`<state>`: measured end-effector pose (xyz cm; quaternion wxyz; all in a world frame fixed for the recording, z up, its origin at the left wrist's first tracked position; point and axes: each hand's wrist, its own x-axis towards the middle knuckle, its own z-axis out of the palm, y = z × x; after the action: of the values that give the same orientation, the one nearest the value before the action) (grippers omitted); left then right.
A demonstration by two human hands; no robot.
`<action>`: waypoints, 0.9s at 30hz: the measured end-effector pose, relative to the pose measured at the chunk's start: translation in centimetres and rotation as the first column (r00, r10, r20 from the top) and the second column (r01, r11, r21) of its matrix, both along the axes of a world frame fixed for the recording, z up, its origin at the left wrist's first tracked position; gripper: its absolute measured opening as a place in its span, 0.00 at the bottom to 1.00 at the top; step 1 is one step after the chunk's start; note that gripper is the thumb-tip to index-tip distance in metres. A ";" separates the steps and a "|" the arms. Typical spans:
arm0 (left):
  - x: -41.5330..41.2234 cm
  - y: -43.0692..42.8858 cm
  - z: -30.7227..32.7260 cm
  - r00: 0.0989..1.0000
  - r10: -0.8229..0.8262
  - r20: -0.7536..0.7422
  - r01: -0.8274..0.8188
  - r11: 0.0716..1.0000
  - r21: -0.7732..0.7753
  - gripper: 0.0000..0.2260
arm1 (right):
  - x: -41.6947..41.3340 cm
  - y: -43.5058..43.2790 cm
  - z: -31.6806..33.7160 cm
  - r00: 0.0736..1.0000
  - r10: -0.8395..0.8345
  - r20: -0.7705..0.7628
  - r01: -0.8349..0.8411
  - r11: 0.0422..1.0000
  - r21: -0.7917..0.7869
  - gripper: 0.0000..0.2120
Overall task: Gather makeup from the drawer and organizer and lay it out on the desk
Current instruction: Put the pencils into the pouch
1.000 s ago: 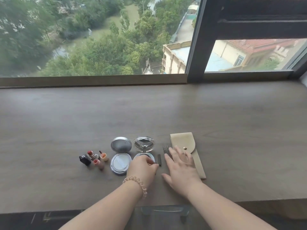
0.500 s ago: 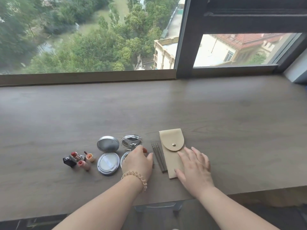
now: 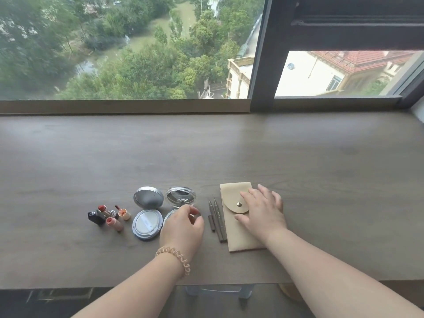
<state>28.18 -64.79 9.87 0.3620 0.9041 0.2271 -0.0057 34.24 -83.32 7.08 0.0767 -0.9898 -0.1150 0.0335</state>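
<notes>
Near the front of the wooden desk (image 3: 321, 175) the makeup lies in a row. At the left are several opened lipsticks (image 3: 107, 218). Beside them is a silver cushion compact (image 3: 146, 223) with its lid (image 3: 148, 197) raised. A clear compact (image 3: 181, 195) stands open, and my left hand (image 3: 181, 228) covers its base with fingers curled at its rim. Two thin brown pencils and a short cap (image 3: 216, 219) lie side by side. My right hand (image 3: 263, 212) rests flat on a beige snap pouch (image 3: 235, 232), fingers straight, just right of the snap.
A window sill (image 3: 124, 106) and a dark window frame (image 3: 261, 65) run along the back of the desk. Below the front edge a clear plastic organizer (image 3: 218, 292) shows. A wall corner (image 3: 418, 111) is at the far right.
The pouch has turned from tilted to straight beside the pencils. My right hand slid from the pouch's lower end up to its flap. My left hand stayed on the clear compact.
</notes>
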 end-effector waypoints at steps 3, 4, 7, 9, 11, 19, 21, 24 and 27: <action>-0.5 -0.2 0.4 0.999 0.027 0.035 -0.026 0.999 -0.022 0.03 | 0.9 0.0 0.0 0.999 0.035 -0.019 -0.036 0.999 -0.009 0.23; -0.7 -0.3 0.5 0.998 0.040 0.045 -0.039 0.999 -0.031 0.03 | 1.1 0.0 -0.1 0.998 0.056 -0.012 -0.056 0.998 -0.031 0.20; -1.5 -0.3 0.8 0.995 0.076 0.068 -0.073 0.996 -0.048 0.03 | 1.5 0.0 -0.3 0.989 0.146 0.032 -0.142 0.984 -0.111 0.15; -2.1 -0.4 0.9 0.994 0.080 0.079 -0.076 0.995 -0.060 0.03 | 1.7 0.0 -0.2 0.983 0.177 0.044 -0.169 0.974 -0.148 0.13; -2.7 -0.4 1.1 0.994 0.072 0.081 -0.066 0.995 -0.071 0.02 | 1.7 0.2 0.3 0.977 0.200 0.068 -0.186 0.968 -0.170 0.10; -1.2 -0.9 4.4 0.997 0.034 0.068 -0.013 0.959 -0.282 0.05 | 1.5 -0.6 5.2 0.879 0.144 0.454 -0.149 0.989 -0.027 0.10; -0.1 -1.6 6.2 1.000 -0.010 0.018 0.018 0.875 -0.484 0.14 | 0.8 -0.2 7.3 0.840 0.139 0.525 -0.169 0.986 0.009 0.11; 1.3 -2.7 8.6 0.994 -0.093 -0.054 0.020 0.655 -0.755 0.20 | -0.5 1.1 10.1 0.792 0.147 0.592 -0.219 0.974 0.052 0.09; 1.8 -2.8 10.2 0.994 -0.106 -0.005 0.047 0.486 -0.873 0.12 | -1.7 2.5 11.8 0.738 0.195 0.646 -0.317 0.945 0.078 0.08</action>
<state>29.99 -67.55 20.07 0.7615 0.6060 0.1633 -0.1618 32.59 -80.87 18.85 0.1189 -0.9066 -0.2719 -0.3000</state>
